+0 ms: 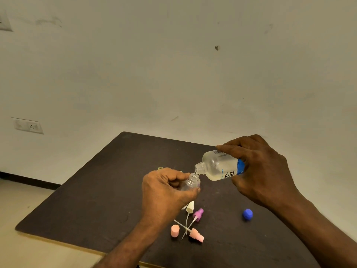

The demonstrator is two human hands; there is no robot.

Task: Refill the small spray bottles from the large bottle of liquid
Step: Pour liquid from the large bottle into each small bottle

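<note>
Plastic this thin feels light and slick, so my left hand [166, 192] pinches the vial [191, 183] mid-body while my right hand [258, 171] wraps the tipped bottle [220, 167].

Across the dark brown matte table [92, 190], the broad left part lay open to the far corner and the near edge. Near the front, a cluster blocked the middle: a cream plastic spray head [190, 206], a purple plastic spray head [198, 213], a pink plastic spray head [197, 235] with crossing thin dip tubes, and a pink round cap [175, 231]. A blue plastic screw cap [247, 214] sat apart to the right, with bare tabletop between it and the cluster.
</note>
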